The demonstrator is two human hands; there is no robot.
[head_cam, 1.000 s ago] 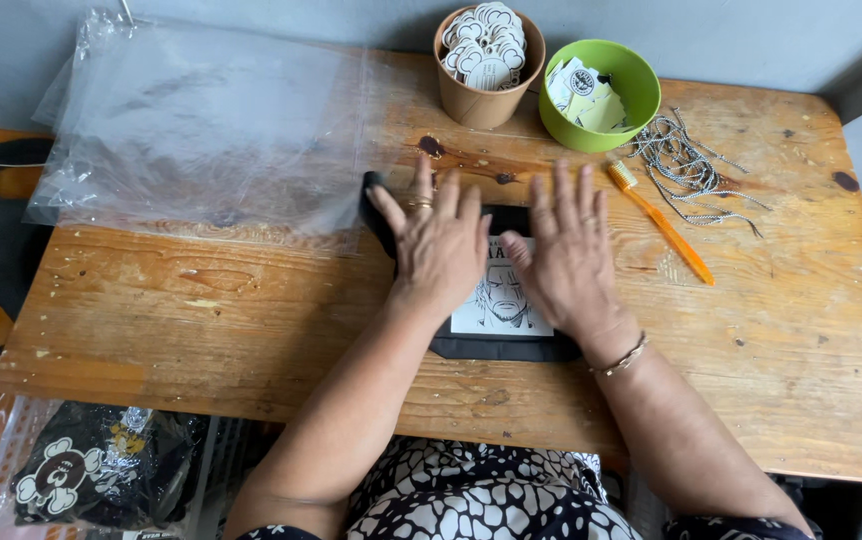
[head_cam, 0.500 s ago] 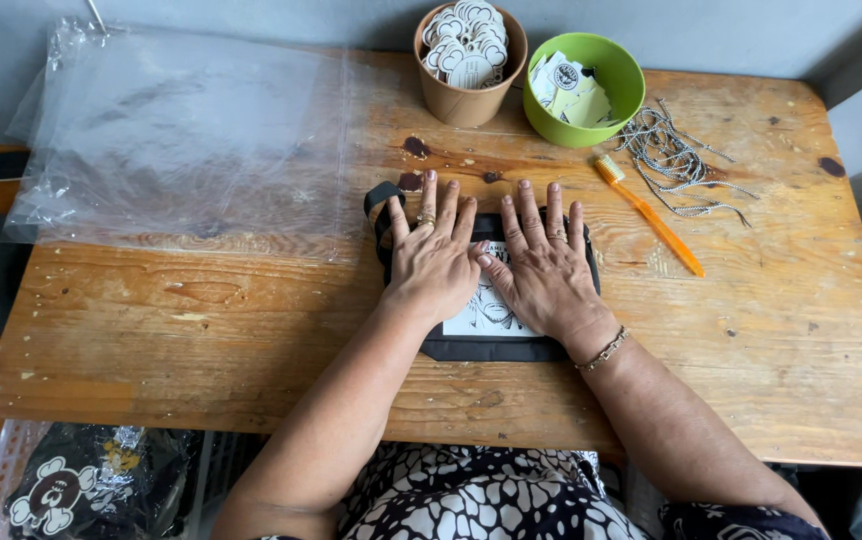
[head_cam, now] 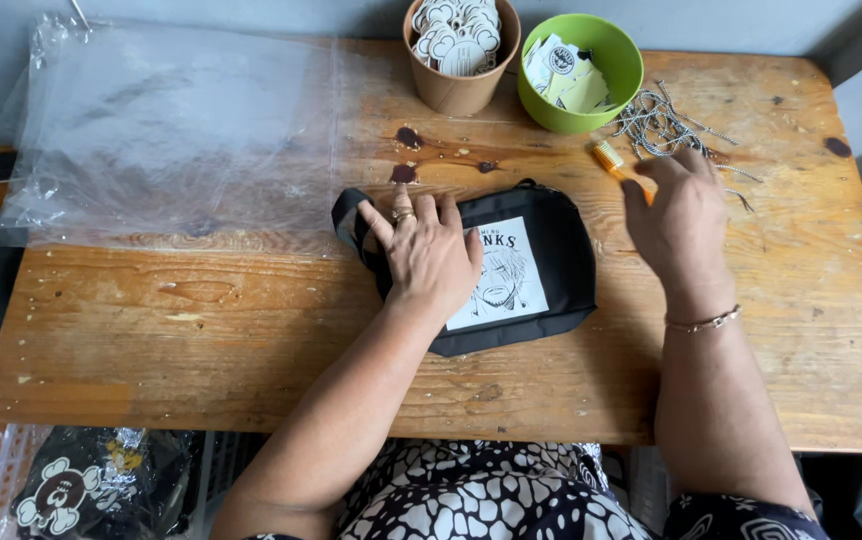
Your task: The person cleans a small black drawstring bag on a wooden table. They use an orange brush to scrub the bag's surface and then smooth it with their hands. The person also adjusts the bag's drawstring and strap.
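A small black pouch (head_cam: 541,250) with a white printed drawing lies flat on the wooden table (head_cam: 251,320). My left hand (head_cam: 429,250) rests palm down on its left half, fingers spread, a ring on one finger. My right hand (head_cam: 679,215) hovers to the right of the pouch with fingers apart, holding nothing, just over an orange-handled tool (head_cam: 611,160) whose far end it hides. A bracelet sits on that wrist.
A brown cup (head_cam: 451,85) of white cut-out tags and a green bowl (head_cam: 601,85) of round paper labels stand at the back. Metal ball chains (head_cam: 666,125) lie right of the bowl. Clear plastic bags (head_cam: 171,130) cover the left. Packed black pouches (head_cam: 91,485) sit below the table edge.
My right hand has lifted off the pouch and moved right toward the orange tool. My left hand stays pressed on the pouch, which now shows its printed front.
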